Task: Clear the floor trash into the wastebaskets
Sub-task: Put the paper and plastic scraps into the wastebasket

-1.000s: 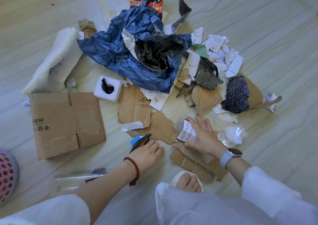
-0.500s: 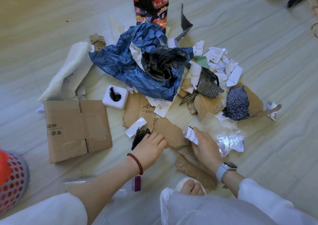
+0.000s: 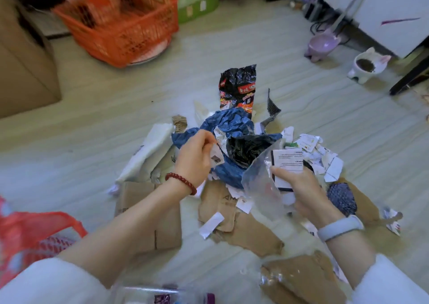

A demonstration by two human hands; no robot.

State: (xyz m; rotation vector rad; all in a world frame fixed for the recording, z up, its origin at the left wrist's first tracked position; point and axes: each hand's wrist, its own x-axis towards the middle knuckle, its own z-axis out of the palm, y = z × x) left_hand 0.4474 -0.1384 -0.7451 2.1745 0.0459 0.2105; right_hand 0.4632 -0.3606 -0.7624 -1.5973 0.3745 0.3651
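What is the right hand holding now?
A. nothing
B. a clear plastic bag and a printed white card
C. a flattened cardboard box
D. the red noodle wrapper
B: the right hand grips a clear plastic bag together with a printed white card.

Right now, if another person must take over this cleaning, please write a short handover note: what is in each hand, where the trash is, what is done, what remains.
Left hand: raised over the pile, pinching a small paper scrap.
Right hand: holding a clear plastic bag and a printed card.
Trash: blue plastic bag, noodle wrapper, torn cardboard and paper scraps lie on the floor.
Red mesh basket stands at the left edge.
Done: only these few pieces are lifted.
Left: drop them in, then clear nearly the whole pile.
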